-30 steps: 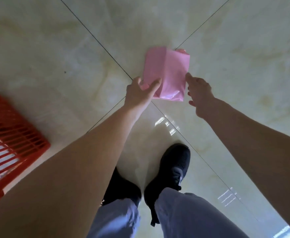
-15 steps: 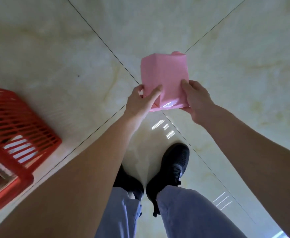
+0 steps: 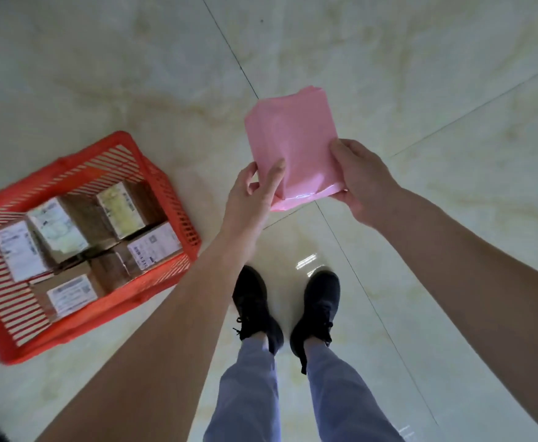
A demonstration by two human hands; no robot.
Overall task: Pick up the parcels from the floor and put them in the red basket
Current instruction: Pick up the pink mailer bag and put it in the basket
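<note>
A pink plastic-wrapped parcel [image 3: 294,138] is held up off the floor between both hands. My left hand [image 3: 254,194] grips its lower left corner, thumb on the front. My right hand [image 3: 361,177] holds its lower right edge. The red slatted basket [image 3: 165,183] stands on the floor to the left, below and left of the parcel. Inside the basket lie several brown cardboard parcels [image 3: 79,231] with white labels.
Glossy pale marble floor tiles [image 3: 420,74] with dark grout lines stretch all around. My two black shoes [image 3: 285,304] and light blue trouser legs are at the bottom centre, just right of the basket.
My right hand closed on the pink parcel, and both hands lifted it off the floor. The view swung left, bringing the whole basket into sight.
</note>
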